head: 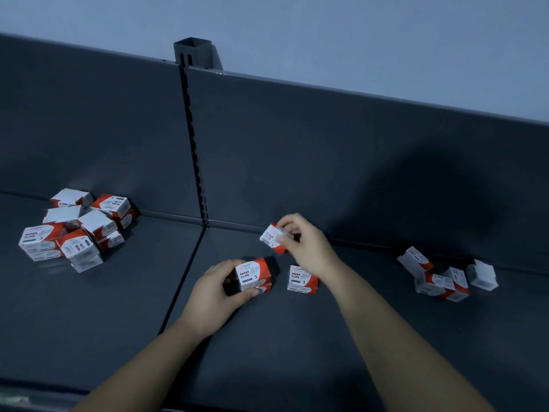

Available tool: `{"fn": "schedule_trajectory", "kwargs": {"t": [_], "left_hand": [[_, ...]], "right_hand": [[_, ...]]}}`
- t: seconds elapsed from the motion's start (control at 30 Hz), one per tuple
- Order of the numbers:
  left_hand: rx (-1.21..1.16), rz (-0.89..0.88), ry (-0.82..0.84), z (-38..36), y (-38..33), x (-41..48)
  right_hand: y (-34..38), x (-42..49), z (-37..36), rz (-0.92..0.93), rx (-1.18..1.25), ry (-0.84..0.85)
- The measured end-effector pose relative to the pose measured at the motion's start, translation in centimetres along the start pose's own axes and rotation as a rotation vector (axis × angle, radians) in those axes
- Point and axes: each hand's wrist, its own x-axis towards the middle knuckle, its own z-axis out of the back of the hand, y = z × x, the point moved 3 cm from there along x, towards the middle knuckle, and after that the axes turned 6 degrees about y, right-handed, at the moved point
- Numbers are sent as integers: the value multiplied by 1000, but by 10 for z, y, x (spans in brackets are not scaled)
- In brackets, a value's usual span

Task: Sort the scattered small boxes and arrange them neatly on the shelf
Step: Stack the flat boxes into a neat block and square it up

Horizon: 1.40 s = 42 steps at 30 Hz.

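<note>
Small white-and-red paper clip boxes lie on a dark grey shelf (297, 346). My left hand (217, 295) grips a stack of two such boxes (254, 276) standing on the shelf near the middle. My right hand (303, 242) pinches one tilted box (273, 237) just above the shelf, close to the back panel. Another small stack of boxes (301, 279) stands under my right wrist, partly hidden by it. A jumbled heap of several boxes (77, 230) sits at the left. Several loose boxes (445, 275) lie at the right.
A slotted upright post (194, 138) divides the back panel, and a seam (184, 278) runs forward from it across the shelf. The shelf's front edge (44, 394) crosses the bottom left. A pale wall (326, 31) rises behind.
</note>
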Motion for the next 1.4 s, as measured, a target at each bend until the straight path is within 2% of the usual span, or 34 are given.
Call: {"fn": "schedule_trajectory", "kwargs": {"t": [0.07, 0.13, 0.27, 0.4, 0.5, 0.57, 0.63, 0.7, 0.97, 1.27, 1.4], "left_hand": [[-7, 11, -8, 0, -1, -1], [-7, 19, -8, 0, -2, -1], [-21, 22, 3, 0, -3, -2], [-36, 18, 2, 1, -5, -2], [-46, 9, 2, 1, -6, -2], [-55, 3, 4, 1, -6, -2], [-65, -2, 7, 1, -6, -2], [-72, -5, 11, 1, -6, -2], [-67, -31, 31, 0, -2, -1], [-207, -59, 143, 3, -10, -10], [-211, -82, 81, 15, -15, -27]], "right_hand": [[-6, -15, 18, -59, 251, -33], [-15, -32, 28, -73, 340, -4], [-34, -61, 24, -108, 281, 29], [-40, -69, 14, -171, 146, -36], [-37, -78, 9, -142, 264, -72], [-38, -88, 4, -140, 333, -3], [-41, -97, -2, -133, 198, 44], [-40, -102, -7, -134, 130, -6], [-23, -121, -23, -209, 217, -199], [-6, -157, -34, -258, 293, -391], [5, -180, -38, -246, 290, -418]]}}
